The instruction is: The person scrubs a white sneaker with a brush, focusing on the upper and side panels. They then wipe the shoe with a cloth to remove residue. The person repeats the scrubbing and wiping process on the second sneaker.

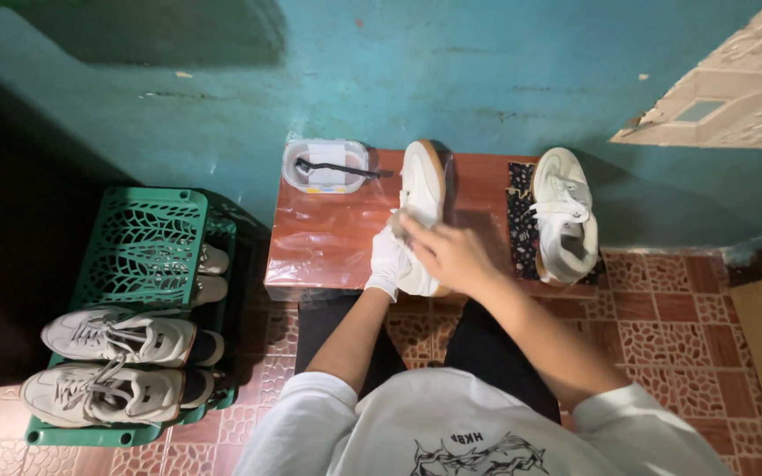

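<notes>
I see my left hand (389, 263), in a white glove, closed around the near end of a white sneaker (422, 189) held on its side over the worktop (328, 238). My right hand (451, 251) lies on the shoe's side, fingers curled; it seems to press a small cloth (399, 222), though I cannot be sure. A clear tub (325, 166) with a brush sits behind-left, a second white sneaker (563, 216) right, and a green rack (147, 247) of grey shoes far left.
</notes>
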